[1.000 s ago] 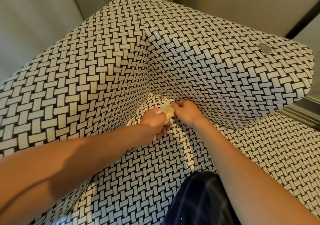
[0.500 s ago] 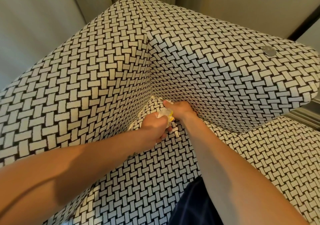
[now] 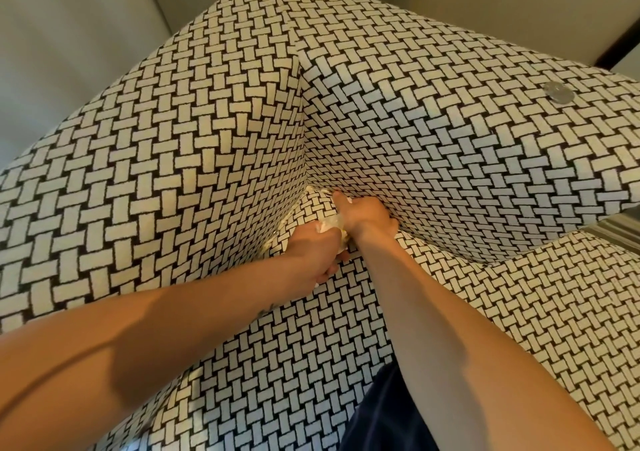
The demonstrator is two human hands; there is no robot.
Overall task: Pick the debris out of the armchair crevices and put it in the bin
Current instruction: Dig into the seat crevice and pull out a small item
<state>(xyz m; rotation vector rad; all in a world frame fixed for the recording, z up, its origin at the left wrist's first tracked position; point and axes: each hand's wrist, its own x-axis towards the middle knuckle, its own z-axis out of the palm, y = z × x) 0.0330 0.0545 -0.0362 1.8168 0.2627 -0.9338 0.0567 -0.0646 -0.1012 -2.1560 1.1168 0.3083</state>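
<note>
Since 1.0 s ago, right hand (image 3: 367, 215) is moved off wrapper (image 3: 329, 226) and deeper toward back corner of armchair (image 3: 207, 138). Left hand (image 3: 311, 254) is curled round crumpled wrapper, white with yellow patch, held just above seat beside corner. White scraps (image 3: 313, 194) are lodged in corner crevice. Right hand's fingertips are pressed into crevice under side panel; whether anything is pinched cannot be told. 2 hands are touching. 1 round silvery disc (image 3: 558, 92) is seen on right armrest, well apart.

Tight crevice (image 3: 309, 191) between seat (image 3: 294, 364), armchair walls (image 3: 433, 159)
</note>
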